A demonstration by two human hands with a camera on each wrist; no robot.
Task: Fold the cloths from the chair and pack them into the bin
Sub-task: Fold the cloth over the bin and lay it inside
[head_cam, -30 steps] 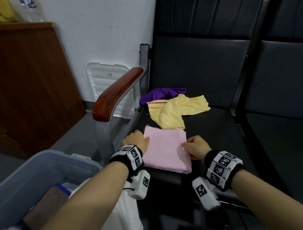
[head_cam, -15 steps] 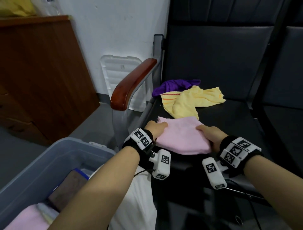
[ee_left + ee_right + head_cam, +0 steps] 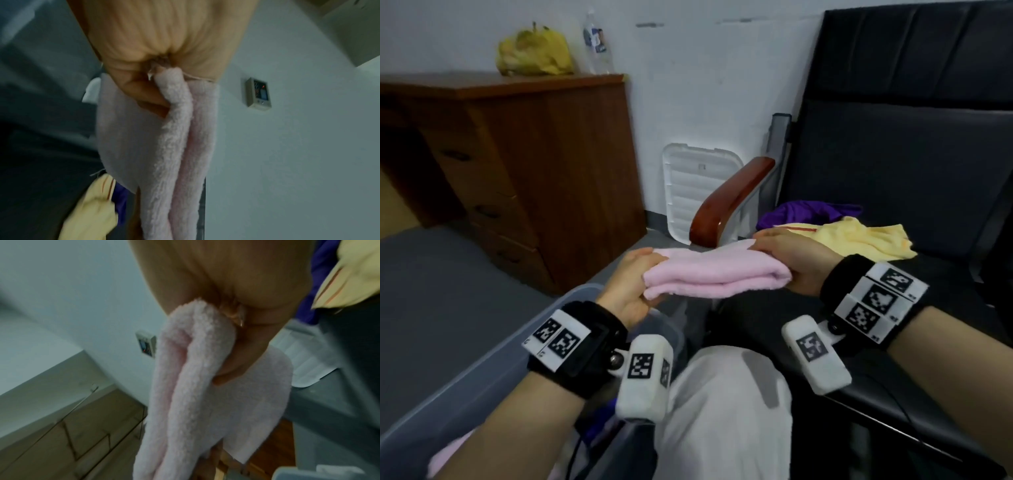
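A folded pink cloth (image 3: 714, 272) hangs in the air between my two hands, left of the chair seat. My left hand (image 3: 635, 282) grips its left end and my right hand (image 3: 787, 263) grips its right end. Both wrist views show fingers curled round the fluffy pink cloth (image 3: 164, 146) (image 3: 197, 386). A yellow cloth (image 3: 859, 236) and a purple cloth (image 3: 808, 214) lie crumpled on the black chair seat (image 3: 928, 294). The grey bin (image 3: 465, 387) stands at the lower left, below my left forearm, with something pink inside (image 3: 445, 455).
The chair's wooden armrest (image 3: 729, 202) rises just behind the held cloth. A white bin lid (image 3: 695, 192) leans on the wall. A brown wooden cabinet (image 3: 534, 164) stands at the left with a yellow bag and a bottle on top. My white-trousered knee (image 3: 726, 411) is below the hands.
Both hands have lifted the folded pink cloth off the chair seat and carried it left, past the armrest, toward the bin. The head view has swung left.
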